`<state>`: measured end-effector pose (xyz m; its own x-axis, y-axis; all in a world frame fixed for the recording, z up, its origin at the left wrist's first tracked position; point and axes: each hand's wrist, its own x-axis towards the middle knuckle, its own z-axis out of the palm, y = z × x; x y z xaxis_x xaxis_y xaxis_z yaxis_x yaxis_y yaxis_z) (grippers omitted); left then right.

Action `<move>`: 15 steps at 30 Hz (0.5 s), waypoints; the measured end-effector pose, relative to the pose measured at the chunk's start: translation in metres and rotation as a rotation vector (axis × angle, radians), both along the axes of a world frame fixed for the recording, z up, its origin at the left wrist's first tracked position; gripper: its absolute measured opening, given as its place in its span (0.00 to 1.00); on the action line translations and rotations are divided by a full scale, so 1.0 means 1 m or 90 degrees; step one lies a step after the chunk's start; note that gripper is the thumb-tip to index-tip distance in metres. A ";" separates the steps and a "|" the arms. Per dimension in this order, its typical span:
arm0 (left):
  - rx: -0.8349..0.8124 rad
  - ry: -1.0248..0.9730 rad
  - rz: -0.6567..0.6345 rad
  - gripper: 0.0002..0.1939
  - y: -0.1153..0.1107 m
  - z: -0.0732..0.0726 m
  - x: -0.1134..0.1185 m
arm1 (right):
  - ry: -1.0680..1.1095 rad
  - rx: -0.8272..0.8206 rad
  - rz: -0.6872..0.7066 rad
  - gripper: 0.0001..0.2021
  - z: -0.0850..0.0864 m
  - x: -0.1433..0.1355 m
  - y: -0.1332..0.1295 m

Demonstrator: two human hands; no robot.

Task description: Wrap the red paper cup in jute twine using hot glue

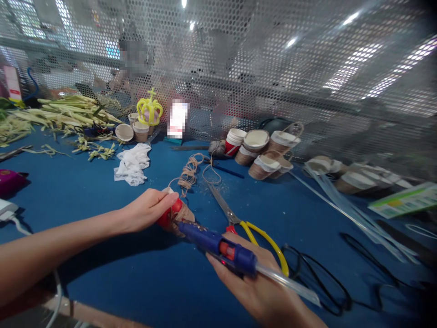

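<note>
Near the middle, my left hand (150, 208) is closed around a small red paper cup (168, 216), partly wrapped in brown twine (185, 216). My right hand (254, 278) is wrapped round a blue glue gun (218, 243), with a clear glue stick (288, 283) out of its back end. The gun's nozzle is at the cup's wrapped side; whether it touches is hard to tell. Loose twine (190, 173) lies in coils beyond the cup. Scissors (232, 216) with yellow and red handles lie just beyond my right hand.
Twine-wrapped cups (264, 166) stand at the back right, near clear glue sticks (351, 212). A black cable (321, 278) loops at the right. White cloth (132, 164), corn husks (68, 111) and a yellow crown (149, 111) sit left, before a perforated metal screen (218, 59).
</note>
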<state>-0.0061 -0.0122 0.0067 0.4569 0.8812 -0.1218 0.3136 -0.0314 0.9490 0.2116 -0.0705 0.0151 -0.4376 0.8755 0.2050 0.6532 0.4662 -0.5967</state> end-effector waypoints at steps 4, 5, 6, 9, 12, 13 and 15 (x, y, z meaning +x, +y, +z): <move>0.012 -0.013 -0.008 0.28 0.000 0.001 0.000 | 0.004 0.027 -0.018 0.04 0.001 0.001 0.001; 0.015 -0.009 -0.007 0.28 0.000 0.002 0.000 | 0.004 0.023 -0.015 0.04 0.002 0.001 0.001; 0.017 -0.003 -0.004 0.28 0.000 0.002 0.000 | 0.001 0.015 -0.006 0.04 0.002 0.000 0.001; 0.031 0.020 0.019 0.29 -0.001 0.002 0.001 | -0.008 -0.006 0.008 0.05 0.003 0.000 0.000; 0.053 0.048 0.043 0.29 -0.001 0.002 0.001 | 0.001 0.001 -0.005 0.04 0.003 0.000 0.000; 0.059 0.051 0.043 0.29 -0.001 0.002 0.001 | 0.009 0.007 -0.015 0.04 0.002 0.000 0.001; 0.068 0.051 0.033 0.29 -0.001 0.002 0.001 | 0.029 0.021 -0.043 0.05 0.002 -0.001 0.002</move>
<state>-0.0055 -0.0132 0.0092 0.4025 0.9134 -0.0599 0.3923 -0.1130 0.9129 0.2107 -0.0689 0.0168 -0.3680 0.8949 0.2523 0.6562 0.4422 -0.6114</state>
